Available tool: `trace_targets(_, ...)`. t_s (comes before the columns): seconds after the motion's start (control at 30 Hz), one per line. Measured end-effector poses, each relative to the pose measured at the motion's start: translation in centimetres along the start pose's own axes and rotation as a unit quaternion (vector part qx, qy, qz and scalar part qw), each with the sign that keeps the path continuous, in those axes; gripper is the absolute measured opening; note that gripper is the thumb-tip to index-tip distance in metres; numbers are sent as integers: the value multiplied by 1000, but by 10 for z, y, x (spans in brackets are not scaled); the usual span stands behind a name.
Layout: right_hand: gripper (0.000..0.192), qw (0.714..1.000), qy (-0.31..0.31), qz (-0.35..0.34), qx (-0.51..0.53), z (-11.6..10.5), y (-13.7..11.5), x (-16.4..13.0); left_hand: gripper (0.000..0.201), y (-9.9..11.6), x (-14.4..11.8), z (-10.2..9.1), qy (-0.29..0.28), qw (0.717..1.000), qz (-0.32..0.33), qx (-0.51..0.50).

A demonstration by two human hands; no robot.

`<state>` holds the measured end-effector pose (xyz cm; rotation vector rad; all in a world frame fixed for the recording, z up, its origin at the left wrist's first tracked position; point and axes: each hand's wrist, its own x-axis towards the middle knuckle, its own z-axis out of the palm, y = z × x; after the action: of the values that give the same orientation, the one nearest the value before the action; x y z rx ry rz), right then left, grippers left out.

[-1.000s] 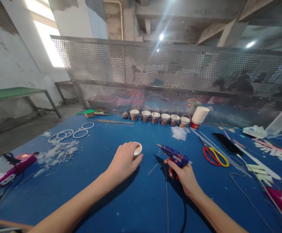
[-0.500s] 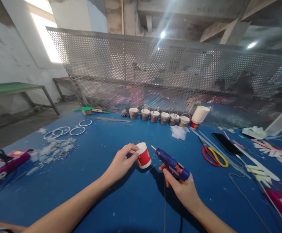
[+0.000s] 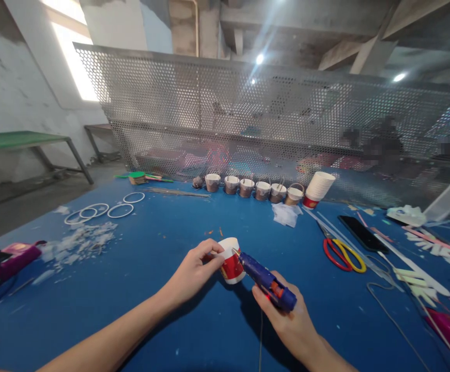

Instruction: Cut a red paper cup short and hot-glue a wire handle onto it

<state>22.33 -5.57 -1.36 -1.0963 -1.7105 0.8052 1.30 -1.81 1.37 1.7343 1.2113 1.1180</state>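
Observation:
My left hand [image 3: 199,268] is closed on the side of a red and white paper cup [image 3: 232,268], fingers and thumb at its rim. The cup stands slightly tilted over the blue table. In my right hand [image 3: 282,310] is a dark blue hot glue gun [image 3: 263,276], gripped round its handle. Its metal nozzle meets the cup's outer side just below the rim, or lies right in front of it. Whether any glue is on the cup, I cannot tell.
Several small handled buckets [image 3: 262,190] line the back beside a leaning stack of paper cups [image 3: 317,188]. Scissors [image 3: 343,253] and a black phone [image 3: 363,232] lie right. White rings [image 3: 121,210], scraps [image 3: 81,243] and a purple power strip [image 3: 10,266] lie left. A perforated metal screen [image 3: 194,113] stands behind.
The glue gun has moved left, bringing its nozzle from beside the cup to the cup's outer side near the rim. The cup appears slightly lower in view and still in my left hand.

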Motion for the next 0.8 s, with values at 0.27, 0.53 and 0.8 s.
trace_targets(0.27,25,1000,3,-6,-14,1,4,-2,23,-2,1,-4,7,1000,29,10)
trace_targets(0.53,24,1000,5,-16,-9,2,6,-1,26,-3,0,-4,-17,1000,-16,12)
trace_targets(0.8,24,999,9,-31,-13,1,7,-3,28,-3,-1,-3,-24,999,-37,15)
